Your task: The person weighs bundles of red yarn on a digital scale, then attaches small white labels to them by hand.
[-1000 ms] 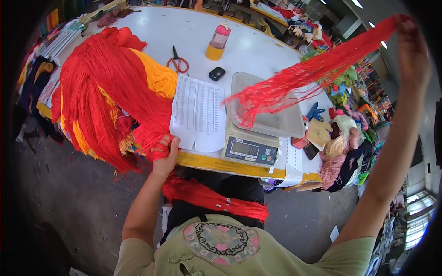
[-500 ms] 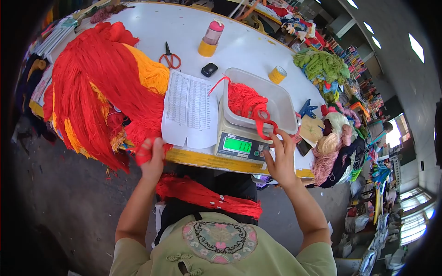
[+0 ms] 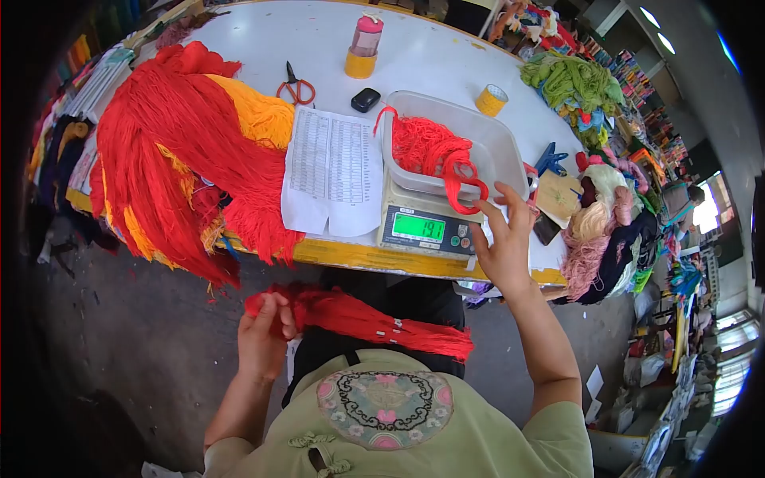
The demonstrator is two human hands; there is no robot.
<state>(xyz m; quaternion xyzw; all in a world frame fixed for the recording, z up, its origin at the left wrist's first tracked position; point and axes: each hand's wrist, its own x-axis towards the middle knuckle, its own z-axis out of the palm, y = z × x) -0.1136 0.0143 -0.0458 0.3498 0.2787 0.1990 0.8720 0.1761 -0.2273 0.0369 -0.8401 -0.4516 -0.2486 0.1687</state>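
White workshop table (image 3: pixel 430 68) bears red yarn (image 3: pixel 183 151), a scale (image 3: pixel 426 229) and paper (image 3: pixel 335 171).

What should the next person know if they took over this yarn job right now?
Left hand: grip closed on one end of the red lap bundle.
Right hand: open, at the near edge of the tray, beside a yarn loop that hangs over the rim.
Things: the tray sits on the scale, whose display is lit; the red yarn lies inside the tray.
Done: one batch is in the tray.
Left: the loop probably needs tucking in; the big red and orange pile on the table and the lap bundle are not on the scale.
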